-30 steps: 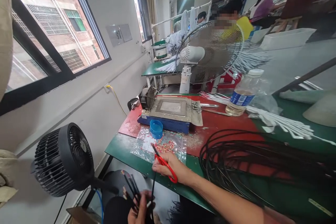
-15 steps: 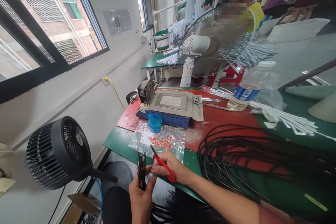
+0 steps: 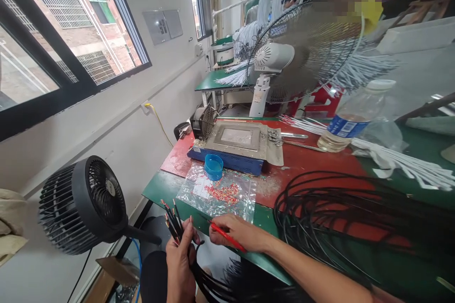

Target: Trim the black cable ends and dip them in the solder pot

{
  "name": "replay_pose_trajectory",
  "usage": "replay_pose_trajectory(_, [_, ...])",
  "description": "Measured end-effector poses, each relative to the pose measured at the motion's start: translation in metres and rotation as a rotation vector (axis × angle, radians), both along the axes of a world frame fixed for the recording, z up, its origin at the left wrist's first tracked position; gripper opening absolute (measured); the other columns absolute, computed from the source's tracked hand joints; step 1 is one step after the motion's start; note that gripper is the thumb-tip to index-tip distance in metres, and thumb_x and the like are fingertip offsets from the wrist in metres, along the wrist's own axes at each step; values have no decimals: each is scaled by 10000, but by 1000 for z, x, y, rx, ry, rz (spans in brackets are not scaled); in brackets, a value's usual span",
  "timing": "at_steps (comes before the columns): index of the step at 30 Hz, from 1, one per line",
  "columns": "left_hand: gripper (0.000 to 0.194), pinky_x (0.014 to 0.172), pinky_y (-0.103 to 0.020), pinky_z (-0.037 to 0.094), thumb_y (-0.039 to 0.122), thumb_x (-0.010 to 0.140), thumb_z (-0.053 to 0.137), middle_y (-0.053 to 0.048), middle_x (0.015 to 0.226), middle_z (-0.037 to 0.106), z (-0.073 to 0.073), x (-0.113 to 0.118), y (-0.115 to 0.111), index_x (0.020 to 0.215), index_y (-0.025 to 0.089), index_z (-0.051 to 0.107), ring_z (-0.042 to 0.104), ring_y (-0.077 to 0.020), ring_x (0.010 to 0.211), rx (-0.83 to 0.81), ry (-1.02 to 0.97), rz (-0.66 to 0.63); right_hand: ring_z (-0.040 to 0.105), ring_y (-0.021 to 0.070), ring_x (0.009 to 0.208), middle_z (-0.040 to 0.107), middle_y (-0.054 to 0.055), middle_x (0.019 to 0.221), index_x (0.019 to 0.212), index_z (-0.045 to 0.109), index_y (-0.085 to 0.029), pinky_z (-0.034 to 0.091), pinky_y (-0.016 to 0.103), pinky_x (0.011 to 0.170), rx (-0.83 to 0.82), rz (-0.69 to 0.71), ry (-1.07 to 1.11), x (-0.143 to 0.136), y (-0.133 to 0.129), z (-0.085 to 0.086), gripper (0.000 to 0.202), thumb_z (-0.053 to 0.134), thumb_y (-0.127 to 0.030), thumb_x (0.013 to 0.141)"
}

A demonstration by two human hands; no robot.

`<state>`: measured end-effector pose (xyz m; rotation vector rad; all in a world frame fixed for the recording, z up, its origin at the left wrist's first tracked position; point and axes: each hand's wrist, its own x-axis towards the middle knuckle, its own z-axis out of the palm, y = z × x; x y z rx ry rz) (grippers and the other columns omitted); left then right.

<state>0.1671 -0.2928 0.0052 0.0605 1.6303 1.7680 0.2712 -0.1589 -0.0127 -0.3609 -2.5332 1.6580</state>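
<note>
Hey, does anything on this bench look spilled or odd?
Yes, small red and yellow bits lie scattered on the clear plastic bag near the blue container. Being loose, they look spilled, perhaps deliberately.

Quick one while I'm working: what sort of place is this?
Probably a small cable workshop: loops of black cable lie on the bench, pale strands hang from a rack beyond, and the right hand holds red-handled scissors.

Daylight enters by the left window, and the right edge blurs
</note>
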Motion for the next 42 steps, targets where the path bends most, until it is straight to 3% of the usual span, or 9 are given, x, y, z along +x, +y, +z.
replay_pose_trajectory(4, [399, 385, -191, 108, 375, 618, 663, 52, 498, 483, 4, -2, 2, 896, 91, 619, 246, 6, 388, 14, 17, -55, 324, 66, 538, 389, -50, 559, 612, 524, -137, 222, 190, 486, 74, 29, -44, -1, -4, -2, 458, 517, -575, 746])
replay_pose_trajectory(10, [311, 398, -215, 52, 385, 640, 639, 54, 470, 500, 2, -2, 6, 767, 104, 600, 206, 18, 347, -39, 36, -170, 304, 60, 505, 353, -53, 515, 576, 494, -141, 176, 201, 458, 94, 5, -91, 1, -1, 11, 497, 501, -611, 738])
replay_pose_trajectory(19, [358, 411, -231, 87, 397, 586, 673, 59, 436, 470, 3, -5, 13, 760, 89, 625, 216, -6, 366, -122, 156, -127, 258, 60, 462, 283, -51, 476, 518, 482, -150, 144, 227, 464, 210, -35, -53, 0, 2, 3, 548, 457, -649, 744])
replay_pose_trajectory(24, [374, 414, -216, 169, 413, 543, 706, 66, 431, 464, -1, -7, 15, 762, 114, 652, 278, -23, 395, -159, 169, -104, 232, 59, 458, 275, -48, 469, 491, 462, -149, 136, 230, 467, 247, -79, -28, -1, 1, -1, 550, 447, -627, 762])
replay_pose_trajectory(27, [376, 412, -205, 168, 404, 569, 695, 60, 459, 477, -2, -8, 15, 796, 107, 656, 280, -13, 406, -128, 167, -150, 224, 52, 451, 261, -50, 447, 458, 449, -139, 141, 223, 455, 176, -111, -51, 0, 3, 3, 564, 475, -625, 743])
replay_pose_trajectory(31, [412, 402, -192, 133, 374, 545, 723, 54, 507, 501, 3, -9, 13, 853, 110, 655, 255, 10, 398, -69, 92, -166, 325, 57, 436, 378, -38, 427, 481, 505, -130, 201, 199, 433, -13, -124, -53, 2, 5, 8, 538, 509, -609, 725])
replay_pose_trajectory(36, [431, 405, -182, 152, 329, 510, 755, 32, 502, 543, 4, -6, 6, 870, 114, 656, 270, 10, 395, -30, 15, -154, 345, 49, 366, 396, -52, 397, 534, 535, -131, 228, 173, 372, -352, -180, 16, 0, 4, 3, 472, 550, -567, 715])
replay_pose_trajectory(39, [384, 391, -184, 106, 352, 532, 737, 30, 498, 554, -3, -2, 3, 836, 135, 650, 248, 15, 371, -32, 0, -179, 320, 39, 327, 390, -64, 379, 558, 537, -128, 225, 164, 338, -606, -196, 49, -3, 2, -1, 466, 550, -567, 713])
replay_pose_trajectory(42, [294, 387, -181, 79, 357, 557, 719, 39, 482, 532, -9, 3, 2, 735, 137, 641, 221, 25, 364, -21, -5, -213, 342, 39, 315, 425, -58, 381, 578, 548, -118, 253, 162, 332, -743, -159, 68, -4, 0, -1, 463, 563, -564, 703])
